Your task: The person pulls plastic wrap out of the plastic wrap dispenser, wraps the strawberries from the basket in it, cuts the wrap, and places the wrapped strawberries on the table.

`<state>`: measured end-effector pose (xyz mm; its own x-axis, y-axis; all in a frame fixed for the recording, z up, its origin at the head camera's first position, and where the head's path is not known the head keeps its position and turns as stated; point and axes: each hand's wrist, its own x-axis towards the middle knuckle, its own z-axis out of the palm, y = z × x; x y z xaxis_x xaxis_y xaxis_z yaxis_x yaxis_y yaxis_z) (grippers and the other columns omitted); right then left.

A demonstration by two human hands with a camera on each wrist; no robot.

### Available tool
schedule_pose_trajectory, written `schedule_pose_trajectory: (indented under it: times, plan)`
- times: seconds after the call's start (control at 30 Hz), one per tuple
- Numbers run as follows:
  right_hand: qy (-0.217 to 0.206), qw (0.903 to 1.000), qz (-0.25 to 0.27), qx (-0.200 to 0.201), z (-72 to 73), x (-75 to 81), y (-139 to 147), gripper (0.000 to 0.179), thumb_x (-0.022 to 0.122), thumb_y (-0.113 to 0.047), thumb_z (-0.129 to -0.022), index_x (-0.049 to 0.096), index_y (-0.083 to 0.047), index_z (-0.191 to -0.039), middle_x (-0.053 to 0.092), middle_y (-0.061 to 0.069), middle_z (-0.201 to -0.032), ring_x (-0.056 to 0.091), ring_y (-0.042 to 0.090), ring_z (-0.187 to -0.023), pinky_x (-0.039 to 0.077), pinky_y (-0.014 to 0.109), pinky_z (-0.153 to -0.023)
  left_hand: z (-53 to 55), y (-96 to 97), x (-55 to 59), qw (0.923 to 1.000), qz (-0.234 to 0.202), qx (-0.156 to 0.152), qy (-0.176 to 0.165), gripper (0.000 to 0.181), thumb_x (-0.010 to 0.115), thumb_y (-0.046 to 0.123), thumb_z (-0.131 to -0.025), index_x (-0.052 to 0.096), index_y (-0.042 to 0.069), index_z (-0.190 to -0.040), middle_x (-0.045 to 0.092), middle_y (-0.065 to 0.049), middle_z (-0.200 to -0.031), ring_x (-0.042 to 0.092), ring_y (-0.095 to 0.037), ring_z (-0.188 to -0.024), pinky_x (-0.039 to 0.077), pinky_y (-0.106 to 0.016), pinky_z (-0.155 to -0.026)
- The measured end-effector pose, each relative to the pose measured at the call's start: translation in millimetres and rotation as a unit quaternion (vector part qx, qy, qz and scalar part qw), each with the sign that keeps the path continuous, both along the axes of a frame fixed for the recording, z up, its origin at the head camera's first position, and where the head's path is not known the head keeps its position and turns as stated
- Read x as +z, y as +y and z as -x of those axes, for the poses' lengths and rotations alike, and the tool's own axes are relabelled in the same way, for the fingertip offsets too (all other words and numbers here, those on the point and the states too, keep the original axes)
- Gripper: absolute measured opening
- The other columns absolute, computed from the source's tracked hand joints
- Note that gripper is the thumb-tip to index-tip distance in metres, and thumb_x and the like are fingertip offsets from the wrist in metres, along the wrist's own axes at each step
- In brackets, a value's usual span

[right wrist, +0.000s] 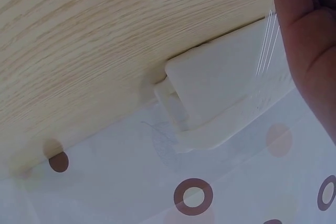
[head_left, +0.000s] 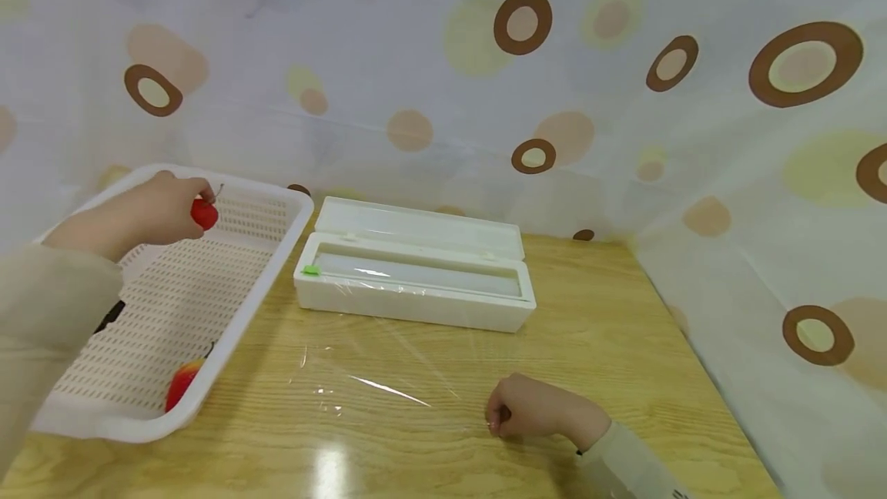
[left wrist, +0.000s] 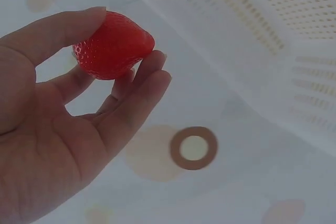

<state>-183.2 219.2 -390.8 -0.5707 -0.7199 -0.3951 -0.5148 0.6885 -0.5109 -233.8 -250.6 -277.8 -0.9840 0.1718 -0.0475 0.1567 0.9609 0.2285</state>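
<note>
Over the far part of the white plastic basket (head_left: 277, 268), my left hand (head_left: 166, 206) pinches a strawberry (left wrist: 113, 45) between thumb and fingers. Its seeded red skin shows clearly in the left wrist view. On the right, close over the table, my right hand (head_left: 530, 406) has its fingers curled and pinches the edge of a sheet of clear plastic wrap (head_left: 388, 387). That sheet stretches from the white wrap dispenser box (head_left: 416, 310), whose lid (head_left: 423, 229) stands open behind a roll (head_left: 416, 274). In the right wrist view, the fingertips are out of frame.
A red and yellow fruit with a dark stem (head_left: 183, 383) lies in the basket's near corner. Something dark (head_left: 109, 316) shows beside the left sleeve. A small green piece (head_left: 311, 270) sits at the box's left end. Patterned sheeting (head_left: 416, 60) rises behind and right of the wooden table (head_left: 603, 314).
</note>
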Motion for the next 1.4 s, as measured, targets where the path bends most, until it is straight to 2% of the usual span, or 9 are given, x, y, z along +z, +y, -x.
schedule_pose_trajectory:
  times: [0.1,0.23,0.43,0.53,0.67,0.87,1.03,1.13,1.4]
  plan:
    - [0.001,1.0000,0.000,-0.001,0.0,-1.4,1.1,0.016,0.064,0.006,-0.077,0.064,-0.008,-0.068,0.055,-0.011,-0.065,0.039,-0.005,-0.058,0.040,0.014,-0.056,-8.6,26.4,13.2,0.9999,0.003,-0.003,0.010,0.039,0.059,0.000,-0.077,0.048,-0.010,-0.114,0.047,-0.034,-0.099,0.051,-0.042,-0.087,0.051,-0.049,-0.073]
    - [0.002,1.0000,-0.002,-0.002,0.2,-2.3,1.6,0.016,0.064,0.006,-0.076,0.064,-0.007,-0.067,0.053,-0.012,-0.065,0.040,-0.005,-0.058,0.039,0.013,-0.056,-22.8,65.7,25.2,0.9995,0.011,-0.015,0.024,0.042,0.059,0.002,-0.081,0.047,-0.006,-0.121,0.043,-0.034,-0.105,0.057,-0.037,-0.078,0.052,-0.048,-0.072]
    - [0.001,1.0000,0.000,0.000,-0.4,-0.8,1.8,0.017,0.064,0.006,-0.076,0.064,-0.007,-0.067,0.052,-0.012,-0.063,0.039,-0.005,-0.057,0.038,0.013,-0.056,-46.6,120.8,27.8,0.9936,0.020,-0.058,0.094,0.035,0.061,0.003,-0.080,0.054,0.001,-0.114,0.054,-0.023,-0.099,0.058,-0.029,-0.069,0.049,-0.038,-0.055]
    - [-0.004,1.0000,0.002,-0.003,-0.4,0.8,1.3,0.017,0.063,0.007,-0.076,0.064,-0.007,-0.067,0.053,-0.011,-0.063,0.039,-0.004,-0.057,0.038,0.014,-0.055,-58.5,149.1,16.2,0.9902,0.023,-0.080,0.112,0.029,0.064,0.002,-0.078,0.057,0.005,-0.106,0.056,-0.014,-0.089,0.056,-0.025,-0.065,0.046,-0.033,-0.048]
    - [-0.008,1.0000,0.003,-0.003,-0.4,2.2,0.3,0.017,0.063,0.009,-0.075,0.065,-0.006,-0.067,0.055,-0.010,-0.063,0.039,-0.004,-0.057,0.039,0.014,-0.055,-70.0,181.9,-9.8,0.9849,0.030,-0.121,0.120,0.029,0.067,0.000,-0.077,0.054,0.004,-0.104,0.056,-0.011,-0.084,0.058,-0.025,-0.065,0.048,-0.031,-0.047]
    - [-0.009,1.0000,0.002,-0.003,-0.3,1.1,-0.2,0.017,0.063,0.009,-0.074,0.064,-0.006,-0.067,0.054,-0.011,-0.063,0.039,-0.004,-0.057,0.039,0.014,-0.055,-70.3,216.4,-46.0,0.9774,0.017,-0.167,0.129,0.032,0.067,-0.007,-0.076,0.050,0.000,-0.102,0.059,-0.011,-0.088,0.061,-0.027,-0.074,0.053,-0.032,-0.059]
    - [-0.016,0.9998,0.001,-0.010,-0.5,-0.3,-0.2,0.016,0.064,0.008,-0.074,0.064,-0.006,-0.067,0.052,-0.011,-0.062,0.039,-0.004,-0.057,0.038,0.014,-0.056,-66.3,232.2,-75.4,0.9700,0.044,-0.192,0.142,0.029,0.070,0.000,-0.077,0.053,0.006,-0.100,0.057,-0.005,-0.083,0.058,-0.020,-0.074,0.051,-0.027,-0.062]
    - [-0.016,0.9998,0.000,-0.012,-0.5,-0.5,-0.5,0.016,0.064,0.009,-0.074,0.064,-0.006,-0.066,0.052,-0.011,-0.061,0.039,-0.004,-0.056,0.038,0.014,-0.055,-64.6,237.4,-91.1,0.9665,0.065,-0.195,0.154,0.027,0.070,0.002,-0.076,0.054,0.010,-0.096,0.055,-0.002,-0.080,0.057,-0.018,-0.071,0.049,-0.026,-0.058]
    - [-0.004,1.0000,0.001,-0.005,-0.7,0.1,-1.1,0.017,0.064,0.009,-0.073,0.064,-0.006,-0.066,0.053,-0.011,-0.061,0.039,-0.005,-0.056,0.037,0.013,-0.055,-61.9,238.9,-115.6,0.9603,0.076,-0.212,0.165,0.022,0.070,0.005,-0.076,0.052,0.013,-0.087,0.054,0.000,-0.073,0.057,-0.015,-0.063,0.043,-0.028,-0.052]
